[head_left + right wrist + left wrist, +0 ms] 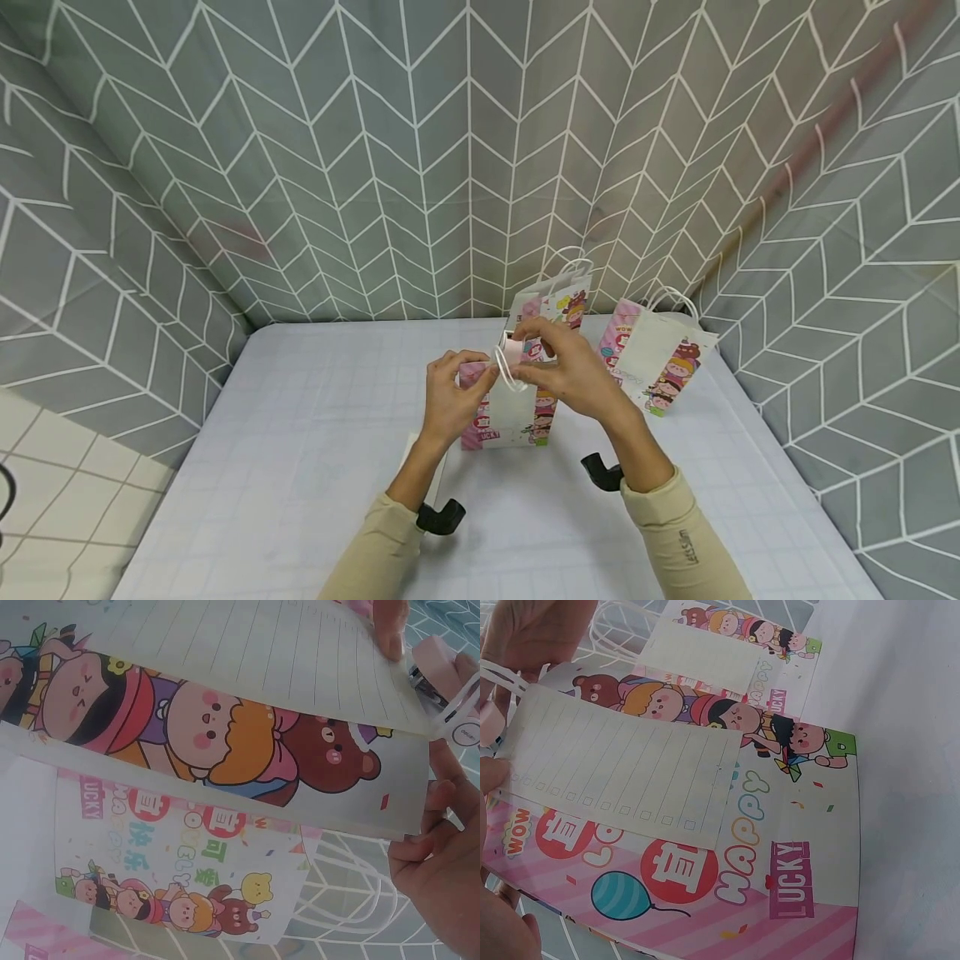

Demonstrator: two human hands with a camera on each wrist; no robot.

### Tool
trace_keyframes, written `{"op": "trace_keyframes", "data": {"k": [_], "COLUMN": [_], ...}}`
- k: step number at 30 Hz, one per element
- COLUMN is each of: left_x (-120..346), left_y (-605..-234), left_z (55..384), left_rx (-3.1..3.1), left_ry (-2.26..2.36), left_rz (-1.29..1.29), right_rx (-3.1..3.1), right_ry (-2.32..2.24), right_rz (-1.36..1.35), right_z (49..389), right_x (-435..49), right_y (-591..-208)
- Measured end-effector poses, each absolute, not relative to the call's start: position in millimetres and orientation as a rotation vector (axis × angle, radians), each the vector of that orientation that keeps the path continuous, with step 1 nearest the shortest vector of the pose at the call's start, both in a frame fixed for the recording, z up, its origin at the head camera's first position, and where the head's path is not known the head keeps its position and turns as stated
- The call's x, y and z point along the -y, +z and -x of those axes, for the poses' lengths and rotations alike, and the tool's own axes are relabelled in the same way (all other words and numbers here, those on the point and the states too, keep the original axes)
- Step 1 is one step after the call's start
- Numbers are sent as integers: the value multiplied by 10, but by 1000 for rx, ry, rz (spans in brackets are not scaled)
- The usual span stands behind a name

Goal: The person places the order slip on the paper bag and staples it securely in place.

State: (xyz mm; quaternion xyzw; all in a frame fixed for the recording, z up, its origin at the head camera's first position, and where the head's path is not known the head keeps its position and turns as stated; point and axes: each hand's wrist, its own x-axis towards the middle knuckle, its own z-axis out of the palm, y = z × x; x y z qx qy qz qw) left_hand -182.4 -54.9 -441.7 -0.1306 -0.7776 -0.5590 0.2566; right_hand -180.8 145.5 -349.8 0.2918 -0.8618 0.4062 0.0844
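A paper gift bag (510, 412) with pink stripes and cartoon figures stands in front of me. Against its front face lies a lined paper sheet (622, 765) with small checkboxes, near the handle end. At the bag's top left my left hand (453, 396) pinches the edge, its thumb pressing the sheet to the bag. My right hand (573, 371) holds a small pink stapler (442, 671) between thumb and index finger at the top edge, beside the white handle (510, 367). The stapler's jaw is partly hidden by the handle.
Two similar bags stand behind and to the right: one bag (558, 292) at the back and another bag (637, 358) near the table's right edge. A white flat item (438, 479) lies under my left forearm. A patterned curtain (420, 167) surrounds the table (322, 417).
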Motion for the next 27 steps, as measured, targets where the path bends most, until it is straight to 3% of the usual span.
{"op": "trace_keyframes", "data": {"k": [27], "left_x": [560], "left_y": [-4415], "left_z": [1828], "left_rx": [2093], "left_ry": [-1520], "left_rz": [400], "right_rx": [2761], "right_ry": [1062], "right_rz": [-794], "right_z": [1760], "right_x": [-1528], "right_y": [-3511]}}
